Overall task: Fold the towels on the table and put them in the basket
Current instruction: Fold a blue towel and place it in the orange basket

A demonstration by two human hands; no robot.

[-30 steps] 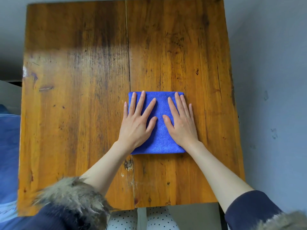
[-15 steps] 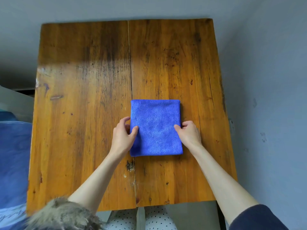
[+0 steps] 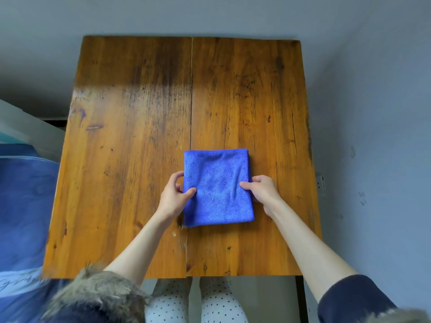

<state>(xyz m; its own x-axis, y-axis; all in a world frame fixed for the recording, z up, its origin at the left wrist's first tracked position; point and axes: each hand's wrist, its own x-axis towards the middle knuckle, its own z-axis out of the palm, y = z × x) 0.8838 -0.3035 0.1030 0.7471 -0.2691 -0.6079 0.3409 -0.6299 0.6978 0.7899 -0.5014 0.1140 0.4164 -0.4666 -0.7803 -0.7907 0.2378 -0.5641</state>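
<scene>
A blue towel (image 3: pixel 218 187), folded into a neat rectangle, lies on the wooden table (image 3: pixel 130 159) right of the middle seam. My left hand (image 3: pixel 173 197) pinches its left edge, thumb on top and fingers curled underneath. My right hand (image 3: pixel 262 191) grips the right edge the same way, thumb lying on the cloth. No basket shows in the head view.
Blue bedding (image 3: pixel 23 206) and a pale box edge (image 3: pixel 21 127) lie left of the table. A grey wall with a socket (image 3: pixel 320 181) stands close on the right. My knees in dotted trousers (image 3: pixel 193 304) sit under the table's near edge.
A second ago both hands lay flat on the towel, pressing it. They slid to its sides and now pinch the left and right edges. The view has pulled back.
</scene>
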